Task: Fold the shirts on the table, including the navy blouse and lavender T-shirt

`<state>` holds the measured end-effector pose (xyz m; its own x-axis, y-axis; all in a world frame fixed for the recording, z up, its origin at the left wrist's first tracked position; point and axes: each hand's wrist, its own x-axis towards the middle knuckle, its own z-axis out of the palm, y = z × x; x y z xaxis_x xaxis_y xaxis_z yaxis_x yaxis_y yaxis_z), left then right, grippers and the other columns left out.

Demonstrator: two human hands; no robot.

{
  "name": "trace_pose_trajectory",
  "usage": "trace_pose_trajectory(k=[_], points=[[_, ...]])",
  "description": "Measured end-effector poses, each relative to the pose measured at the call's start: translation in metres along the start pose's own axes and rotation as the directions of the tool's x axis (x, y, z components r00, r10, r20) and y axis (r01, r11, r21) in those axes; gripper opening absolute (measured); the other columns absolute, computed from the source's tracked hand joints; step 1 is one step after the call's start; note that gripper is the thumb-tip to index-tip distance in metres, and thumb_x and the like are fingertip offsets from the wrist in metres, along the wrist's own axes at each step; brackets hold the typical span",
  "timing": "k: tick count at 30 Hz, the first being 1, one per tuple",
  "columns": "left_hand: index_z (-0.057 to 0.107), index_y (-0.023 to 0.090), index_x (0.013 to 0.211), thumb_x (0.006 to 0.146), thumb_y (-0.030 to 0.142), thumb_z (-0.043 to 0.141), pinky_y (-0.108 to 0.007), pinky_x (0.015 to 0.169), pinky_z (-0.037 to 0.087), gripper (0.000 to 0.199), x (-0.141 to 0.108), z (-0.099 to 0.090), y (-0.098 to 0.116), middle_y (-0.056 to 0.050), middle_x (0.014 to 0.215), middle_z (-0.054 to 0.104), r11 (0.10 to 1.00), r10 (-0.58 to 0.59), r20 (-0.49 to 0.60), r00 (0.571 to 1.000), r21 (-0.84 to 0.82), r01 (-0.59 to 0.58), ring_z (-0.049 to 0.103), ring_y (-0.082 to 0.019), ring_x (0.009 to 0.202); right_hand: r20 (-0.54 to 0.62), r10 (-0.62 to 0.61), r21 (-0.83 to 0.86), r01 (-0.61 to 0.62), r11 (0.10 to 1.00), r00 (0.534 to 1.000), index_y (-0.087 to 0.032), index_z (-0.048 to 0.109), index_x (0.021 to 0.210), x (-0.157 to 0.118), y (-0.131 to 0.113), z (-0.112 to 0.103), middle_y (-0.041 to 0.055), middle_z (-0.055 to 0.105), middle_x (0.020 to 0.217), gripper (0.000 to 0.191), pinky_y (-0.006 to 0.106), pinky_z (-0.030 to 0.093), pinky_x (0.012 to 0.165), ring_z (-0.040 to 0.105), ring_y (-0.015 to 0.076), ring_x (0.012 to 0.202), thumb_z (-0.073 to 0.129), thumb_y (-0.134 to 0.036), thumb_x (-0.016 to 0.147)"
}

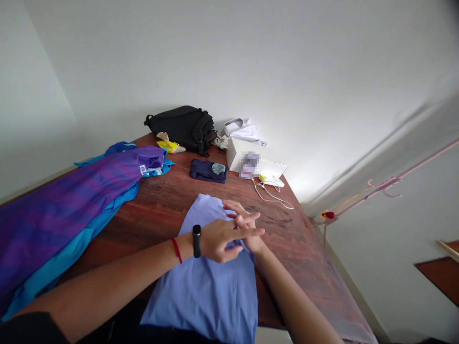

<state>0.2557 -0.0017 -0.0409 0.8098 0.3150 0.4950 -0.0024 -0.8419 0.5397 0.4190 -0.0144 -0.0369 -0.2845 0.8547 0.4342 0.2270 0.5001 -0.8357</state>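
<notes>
A light blue garment (211, 282) lies on the wooden table in front of me, its near part hanging toward my lap. Above it my two hands meet and overlap. My left hand (222, 239), with a black band and a red string at the wrist, is palm down with fingers apart and pointing right. Partly hidden behind those fingers, my right hand (254, 241) has its fingers stretched toward the upper left. I see nothing held in either hand. Whether the hands touch the cloth is unclear.
Purple and blue clothes (82, 191) cover the left side of the wooden table (287, 258). Farther back are a folded navy garment (206, 171), a black backpack (179, 124), a yellow item (167, 143), a white box (234, 155) and a white cable (267, 195). Right, a pink rail (362, 193) has hooks.
</notes>
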Motion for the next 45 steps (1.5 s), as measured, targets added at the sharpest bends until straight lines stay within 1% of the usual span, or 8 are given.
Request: trace_pose_trajectory(k=[3, 6, 11, 17, 25, 33, 39, 45], points=[[0.030, 0.035, 0.157, 0.082, 0.017, 0.064, -0.051, 0.111, 0.043, 0.084, 0.000, 0.007, 0.003, -0.009, 0.167, 0.014, 0.998, 0.036, 0.040, 0.999, -0.056, -0.034, 0.039, -0.037, 0.143, 0.100, 0.001, -0.027, 0.001, 1.000, 0.995, -0.036, 0.065, 0.130, -0.001, -0.001, 0.003, 0.0029, 0.056, 0.144, 0.042, 0.042, 0.054, 0.099, 0.052, 0.0287, 0.133, 0.046, -0.051, 0.096], [0.024, 0.031, 0.159, 0.082, 0.017, 0.066, -0.051, 0.114, 0.039, 0.089, 0.001, 0.007, 0.002, -0.011, 0.167, 0.013, 0.995, 0.046, 0.053, 0.998, -0.086, -0.041, 0.032, -0.037, 0.147, 0.063, 0.004, -0.107, 0.003, 0.994, 0.998, -0.039, 0.066, 0.128, 0.000, 0.002, 0.005, 0.0025, 0.060, 0.139, 0.038, 0.042, 0.057, 0.093, 0.060, 0.0288, 0.123, 0.048, -0.044, 0.096], [0.021, 0.028, 0.160, 0.084, 0.017, 0.066, -0.050, 0.114, 0.038, 0.089, 0.004, 0.000, -0.005, -0.014, 0.166, 0.016, 0.990, 0.032, 0.062, 0.998, -0.139, -0.024, 0.027, -0.035, 0.149, -0.048, 0.100, -0.048, -0.102, 0.994, 0.994, -0.029, 0.064, 0.131, 0.002, 0.008, 0.011, 0.0093, 0.061, 0.133, 0.041, 0.035, 0.060, 0.083, 0.068, 0.0245, 0.104, 0.046, -0.045, 0.098], [0.021, 0.030, 0.160, 0.084, 0.016, 0.067, -0.052, 0.116, 0.034, 0.089, 0.004, 0.002, -0.007, -0.014, 0.166, 0.016, 0.985, 0.019, 0.041, 0.999, -0.172, -0.011, 0.022, -0.034, 0.151, -0.058, 0.134, -0.042, -0.137, 0.990, 0.989, -0.024, 0.072, 0.102, 0.002, 0.014, 0.012, 0.0095, 0.065, 0.121, 0.035, 0.035, 0.059, 0.083, 0.069, 0.0212, 0.097, 0.047, -0.048, 0.098], [0.036, 0.031, 0.155, 0.088, 0.015, 0.060, -0.052, 0.118, 0.033, 0.073, 0.006, 0.002, -0.001, -0.011, 0.165, 0.023, 0.982, -0.034, 0.003, 0.999, -0.187, 0.034, 0.031, -0.032, 0.148, -0.107, 0.100, -0.174, -0.117, 0.978, 0.989, -0.026, 0.072, 0.095, 0.001, 0.020, 0.010, 0.0074, 0.069, 0.096, 0.033, 0.034, 0.056, 0.081, 0.068, 0.0225, 0.090, 0.045, -0.045, 0.098], [0.024, 0.025, 0.160, 0.086, 0.016, 0.060, -0.048, 0.112, 0.041, 0.083, 0.005, 0.002, 0.001, -0.015, 0.163, 0.028, 0.975, -0.063, -0.056, 0.996, -0.215, 0.050, 0.030, -0.033, 0.148, -0.121, 0.239, -0.069, -0.248, 0.966, 0.963, -0.021, 0.071, 0.102, 0.002, 0.007, 0.008, 0.0067, 0.070, 0.088, 0.049, 0.030, 0.055, 0.062, 0.068, 0.0205, 0.076, 0.046, -0.062, 0.095], [0.017, 0.028, 0.161, 0.081, 0.015, 0.064, -0.036, 0.080, 0.060, 0.093, 0.002, 0.005, -0.002, -0.019, 0.161, 0.030, 0.937, -0.090, -0.035, 0.995, -0.341, 0.073, 0.070, -0.027, 0.103, -0.200, 0.334, 0.074, -0.326, 0.942, 0.921, -0.019, 0.073, 0.098, 0.006, 0.011, 0.000, 0.0051, 0.070, 0.080, 0.056, 0.030, 0.053, 0.063, 0.067, 0.0190, 0.070, 0.040, -0.064, 0.097], [-0.004, 0.040, 0.159, 0.089, 0.020, 0.066, -0.034, 0.072, 0.059, 0.101, 0.006, 0.008, -0.001, -0.022, 0.154, 0.041, 0.694, -0.245, -0.117, 0.962, -0.714, 0.089, 0.073, -0.017, 0.079, -0.292, 0.191, 0.123, -0.162, 0.979, 0.937, -0.021, 0.067, 0.116, 0.009, 0.018, -0.010, 0.0062, 0.070, 0.099, 0.042, 0.033, 0.053, 0.078, 0.066, 0.0199, 0.085, 0.051, -0.054, 0.097]])
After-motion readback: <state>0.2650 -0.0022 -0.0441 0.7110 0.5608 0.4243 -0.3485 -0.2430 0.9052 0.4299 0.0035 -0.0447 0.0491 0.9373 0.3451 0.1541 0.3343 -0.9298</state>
